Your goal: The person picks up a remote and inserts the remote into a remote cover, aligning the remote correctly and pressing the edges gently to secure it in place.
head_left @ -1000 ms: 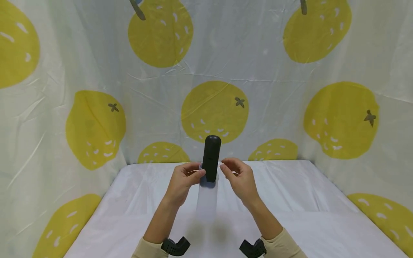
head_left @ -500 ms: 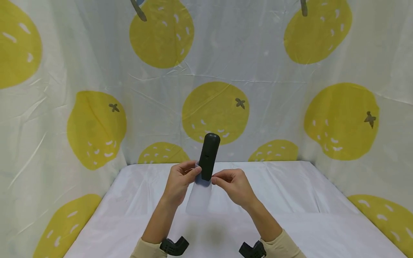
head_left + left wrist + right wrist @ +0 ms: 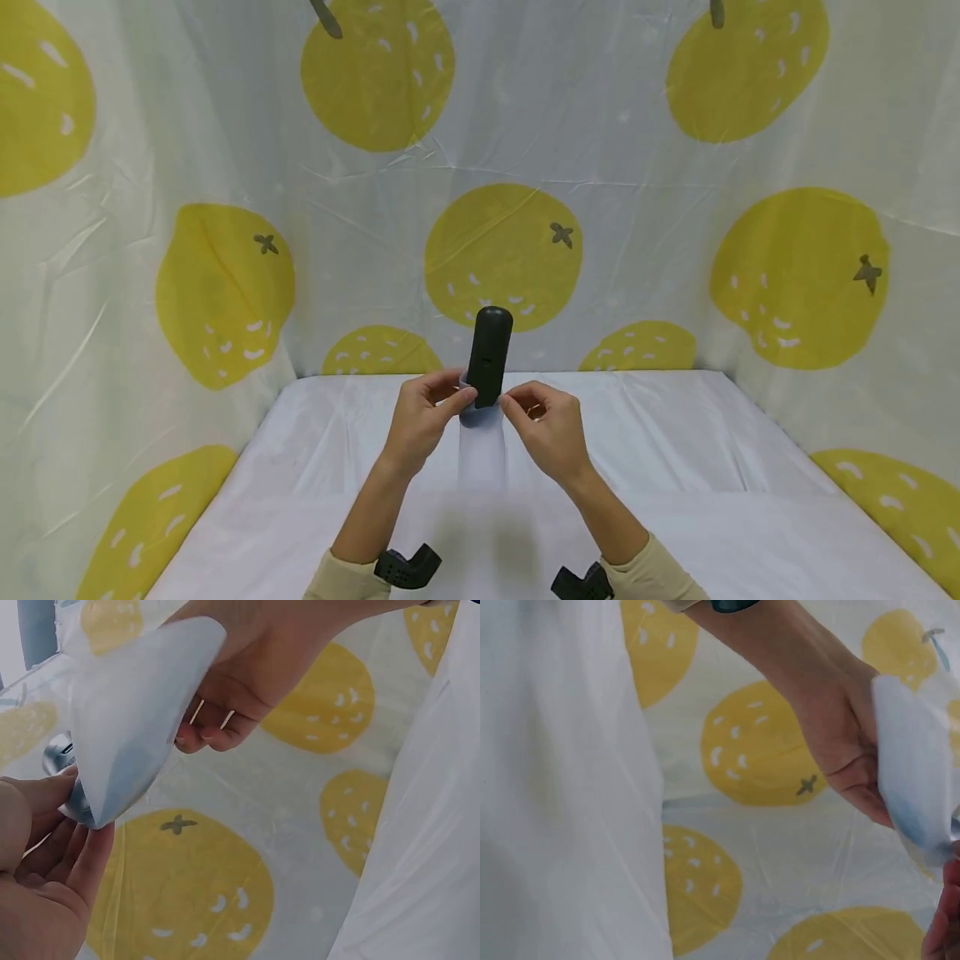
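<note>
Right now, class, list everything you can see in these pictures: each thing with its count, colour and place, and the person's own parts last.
Remote: one, black, upright, held above the table between both hands, its lower end in the bag.
Bag: one, translucent white, hanging below the remote, its mouth pinched on both sides.
Table: one, covered in white cloth, under the hands.
Backdrop: one, white sheet with yellow fruit prints, behind and to both sides of the table.
Wrist cameras: two, black, at the sleeve ends.
Sleeves: two, beige, bottom edge of the head view.
Left hand: one, pinches the bag's mouth.
Right hand: one, pinches the bag's other side.
</note>
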Demonstrator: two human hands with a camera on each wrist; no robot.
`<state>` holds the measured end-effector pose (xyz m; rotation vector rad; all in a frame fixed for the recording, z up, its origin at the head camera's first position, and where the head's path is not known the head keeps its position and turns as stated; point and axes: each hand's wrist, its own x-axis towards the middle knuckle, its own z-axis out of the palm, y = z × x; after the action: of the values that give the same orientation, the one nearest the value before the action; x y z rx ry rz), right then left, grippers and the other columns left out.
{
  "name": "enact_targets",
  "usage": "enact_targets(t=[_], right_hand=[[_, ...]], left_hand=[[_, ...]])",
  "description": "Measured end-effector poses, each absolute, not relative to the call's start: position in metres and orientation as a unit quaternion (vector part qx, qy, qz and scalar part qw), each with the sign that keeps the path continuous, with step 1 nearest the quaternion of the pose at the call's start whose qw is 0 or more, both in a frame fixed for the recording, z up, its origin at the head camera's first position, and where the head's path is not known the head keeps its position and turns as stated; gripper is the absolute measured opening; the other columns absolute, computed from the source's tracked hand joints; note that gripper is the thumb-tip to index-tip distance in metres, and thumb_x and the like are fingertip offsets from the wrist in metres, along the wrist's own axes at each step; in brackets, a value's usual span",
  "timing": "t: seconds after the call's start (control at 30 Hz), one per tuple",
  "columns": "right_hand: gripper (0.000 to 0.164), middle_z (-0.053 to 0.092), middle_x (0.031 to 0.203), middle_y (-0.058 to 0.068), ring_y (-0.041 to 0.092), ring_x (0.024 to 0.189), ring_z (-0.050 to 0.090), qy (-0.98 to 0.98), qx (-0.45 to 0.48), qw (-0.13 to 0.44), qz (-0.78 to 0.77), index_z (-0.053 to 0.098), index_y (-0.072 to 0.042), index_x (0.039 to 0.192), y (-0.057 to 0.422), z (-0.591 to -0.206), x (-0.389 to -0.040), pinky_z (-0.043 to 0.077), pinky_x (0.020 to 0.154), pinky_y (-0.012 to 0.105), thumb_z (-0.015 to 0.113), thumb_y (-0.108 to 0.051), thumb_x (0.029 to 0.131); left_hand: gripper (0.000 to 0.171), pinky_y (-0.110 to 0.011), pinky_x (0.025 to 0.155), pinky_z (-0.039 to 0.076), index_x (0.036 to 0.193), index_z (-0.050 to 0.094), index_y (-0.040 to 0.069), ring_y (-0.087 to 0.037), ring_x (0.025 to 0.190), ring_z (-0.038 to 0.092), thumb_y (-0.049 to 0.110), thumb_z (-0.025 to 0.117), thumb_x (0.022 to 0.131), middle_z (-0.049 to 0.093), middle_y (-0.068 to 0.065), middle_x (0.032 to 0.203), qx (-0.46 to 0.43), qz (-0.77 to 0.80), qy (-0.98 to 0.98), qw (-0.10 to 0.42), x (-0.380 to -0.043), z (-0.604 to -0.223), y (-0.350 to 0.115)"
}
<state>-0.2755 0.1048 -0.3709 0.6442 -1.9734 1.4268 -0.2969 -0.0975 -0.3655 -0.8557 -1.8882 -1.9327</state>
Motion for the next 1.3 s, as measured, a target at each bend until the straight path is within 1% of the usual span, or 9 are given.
enact_targets(t=[0.1,0.27,0.37,0.47,0.67,0.83,1.07,1.17,1.3], right_hand=[[0.009,0.068,0.083,-0.002,0.018,0.075,0.064,-0.749,0.239,0.278,0.552,0.073,-0.009,0.093,0.106,-0.371,-0.276,0.055,0.067,0.029,0.082,-0.011,0.09],[0.034,0.067,0.104,0.011,0.024,0.084,0.066,-0.71,0.259,0.245,0.608,0.067,-0.005,0.119,0.106,-0.37,-0.277,0.058,0.072,0.028,0.083,-0.005,0.088],[0.04,0.069,0.109,0.011,0.025,0.088,0.068,-0.695,0.275,0.24,0.619,0.067,-0.008,0.128,0.104,-0.369,-0.277,0.058,0.072,0.027,0.08,-0.003,0.091],[0.036,0.073,0.105,0.009,0.023,0.088,0.07,-0.691,0.276,0.251,0.619,0.069,-0.007,0.128,0.103,-0.368,-0.277,0.058,0.072,0.027,0.077,-0.004,0.093],[0.03,0.075,0.093,0.009,0.023,0.085,0.072,-0.691,0.256,0.281,0.615,0.072,-0.001,0.124,0.104,-0.367,-0.274,0.058,0.076,0.025,0.076,-0.006,0.095],[0.034,0.076,0.093,0.009,0.02,0.082,0.07,-0.71,0.254,0.253,0.607,0.071,0.002,0.128,0.11,-0.365,-0.272,0.056,0.073,0.025,0.075,-0.007,0.095],[0.036,0.076,0.094,0.009,0.018,0.08,0.068,-0.732,0.245,0.215,0.598,0.07,0.001,0.129,0.112,-0.361,-0.271,0.053,0.066,0.025,0.076,-0.006,0.094],[0.036,0.077,0.095,0.008,0.019,0.082,0.068,-0.734,0.245,0.21,0.598,0.071,0.0,0.128,0.112,-0.363,-0.272,0.052,0.065,0.025,0.077,-0.007,0.094],[0.034,0.076,0.097,0.008,0.021,0.085,0.068,-0.732,0.241,0.227,0.595,0.074,-0.002,0.126,0.112,-0.363,-0.274,0.054,0.065,0.025,0.079,-0.008,0.093]], left_hand=[[0.022,-0.034,0.077,0.061,0.116,0.074,-0.007,-0.024,0.086,0.07,0.0,0.074,0.095,0.073,-0.016,0.101,-0.302,-0.695,-0.639,0.132,-0.297,-0.366,-0.098],[0.025,-0.041,0.082,0.061,0.12,0.071,-0.01,-0.024,0.091,0.072,0.001,0.071,0.097,0.073,-0.016,0.105,-0.301,-0.719,-0.618,0.102,-0.297,-0.366,-0.1],[0.026,-0.042,0.082,0.061,0.121,0.07,-0.01,-0.024,0.091,0.073,0.001,0.071,0.097,0.074,-0.015,0.104,-0.297,-0.728,-0.61,0.094,-0.297,-0.366,-0.1],[0.027,-0.042,0.083,0.061,0.121,0.07,-0.011,-0.024,0.092,0.073,0.002,0.071,0.097,0.074,-0.015,0.104,-0.3,-0.733,-0.605,0.085,-0.295,-0.365,-0.099],[0.027,-0.046,0.084,0.061,0.122,0.07,-0.01,-0.026,0.094,0.073,0.003,0.07,0.098,0.074,-0.016,0.107,-0.317,-0.723,-0.61,0.066,-0.294,-0.365,-0.098],[0.028,-0.045,0.085,0.06,0.122,0.07,-0.01,-0.026,0.095,0.073,0.005,0.071,0.099,0.073,-0.017,0.108,-0.319,-0.715,-0.619,0.063,-0.294,-0.363,-0.098],[0.027,-0.044,0.086,0.06,0.123,0.071,-0.009,-0.026,0.096,0.073,0.003,0.071,0.098,0.074,-0.017,0.109,-0.319,-0.709,-0.626,0.066,-0.294,-0.364,-0.098],[0.027,-0.044,0.085,0.06,0.122,0.071,-0.008,-0.026,0.095,0.073,0.002,0.07,0.098,0.074,-0.017,0.108,-0.317,-0.708,-0.627,0.069,-0.294,-0.364,-0.099],[0.027,-0.044,0.086,0.06,0.123,0.07,-0.01,-0.025,0.095,0.072,0.0,0.069,0.098,0.074,-0.016,0.107,-0.316,-0.713,-0.623,0.068,-0.295,-0.364,-0.098]])
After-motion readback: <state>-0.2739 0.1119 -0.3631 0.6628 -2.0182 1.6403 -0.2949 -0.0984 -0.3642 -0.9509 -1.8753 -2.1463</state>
